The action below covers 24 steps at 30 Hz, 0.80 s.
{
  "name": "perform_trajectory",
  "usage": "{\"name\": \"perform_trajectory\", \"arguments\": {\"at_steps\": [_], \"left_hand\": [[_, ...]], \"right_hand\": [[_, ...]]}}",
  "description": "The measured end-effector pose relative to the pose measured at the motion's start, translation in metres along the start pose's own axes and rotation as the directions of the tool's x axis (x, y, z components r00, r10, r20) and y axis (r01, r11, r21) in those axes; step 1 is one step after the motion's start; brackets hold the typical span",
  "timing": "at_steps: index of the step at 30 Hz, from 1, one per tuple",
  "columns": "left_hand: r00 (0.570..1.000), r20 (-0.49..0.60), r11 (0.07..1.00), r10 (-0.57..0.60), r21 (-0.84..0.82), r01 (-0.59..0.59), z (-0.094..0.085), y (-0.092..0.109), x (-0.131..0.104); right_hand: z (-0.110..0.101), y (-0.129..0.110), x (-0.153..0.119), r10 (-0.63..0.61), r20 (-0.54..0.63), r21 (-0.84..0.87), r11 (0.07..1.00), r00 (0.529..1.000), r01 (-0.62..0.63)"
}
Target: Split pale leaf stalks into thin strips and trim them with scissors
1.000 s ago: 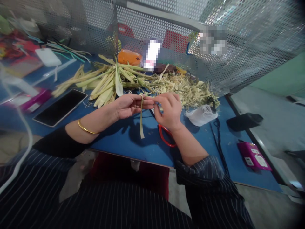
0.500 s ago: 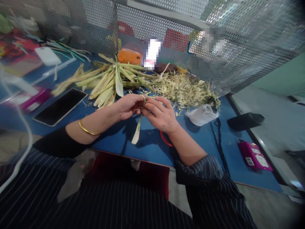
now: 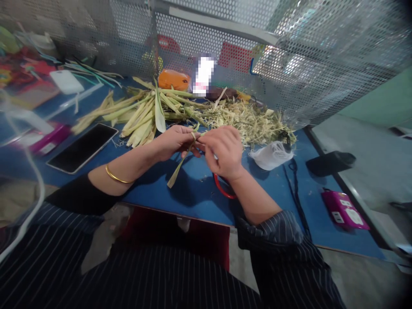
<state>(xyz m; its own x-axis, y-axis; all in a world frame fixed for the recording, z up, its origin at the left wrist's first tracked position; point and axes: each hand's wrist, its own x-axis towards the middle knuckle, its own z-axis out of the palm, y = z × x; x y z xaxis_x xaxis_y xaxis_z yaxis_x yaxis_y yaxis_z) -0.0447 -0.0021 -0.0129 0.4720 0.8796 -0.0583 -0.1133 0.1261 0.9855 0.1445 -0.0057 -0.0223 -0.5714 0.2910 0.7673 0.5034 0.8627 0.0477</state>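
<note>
Left hand [image 3: 175,141]: thumb and fingers pinch a pale green leaf strip [image 3: 176,172], with the strip's upper part crossing over my fingers. Right hand [image 3: 223,150]: fingers bent and close together, tips meeting those of the left at the strip's upper part; the grip itself is hidden, so I cannot tell whether they pinch it.

Strip position: between my hands at its top, its tail hanging clear of the left fingers over the worktop [image 3: 199,206]. Long axis: oblique, running from my fingertips down and leftward, back toward my body. The free end is the broader part and points to my lower left, toward the near edge. The tail is nearly straight; the upper part bends where it meets my fingers.

Just below my right hand: a red loop handle [image 3: 222,189], partly covered by my wrist. Beyond my hands: a bundle of long leaves [image 3: 140,118] at left, their pale broad ends toward me, and a heap of shreds [image 3: 251,122] at right. Right of my right hand: a bundle of white thread [image 3: 270,155]. Left of my left forearm: a dark-screened phone [image 3: 82,148], lying flat and slanted. Farther right: a purple packet [image 3: 345,210].
</note>
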Motion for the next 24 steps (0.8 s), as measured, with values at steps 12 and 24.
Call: {"name": "perform_trajectory", "arguments": {"at_steps": [12,24], "left_hand": [[0.959,0.178,0.975,-0.221,0.002,0.224,-0.004,0.001,-0.001],[0.950,0.131,0.943,-0.282,-0.145,0.300,-0.005,-0.004,0.002]], "right_hand": [[0.014,-0.007,0.007,0.604,0.549,0.665,0.103,0.578,-0.739],[0.025,-0.006,0.002,0.727,0.512,0.769,-0.150,0.458,-0.621]]}}
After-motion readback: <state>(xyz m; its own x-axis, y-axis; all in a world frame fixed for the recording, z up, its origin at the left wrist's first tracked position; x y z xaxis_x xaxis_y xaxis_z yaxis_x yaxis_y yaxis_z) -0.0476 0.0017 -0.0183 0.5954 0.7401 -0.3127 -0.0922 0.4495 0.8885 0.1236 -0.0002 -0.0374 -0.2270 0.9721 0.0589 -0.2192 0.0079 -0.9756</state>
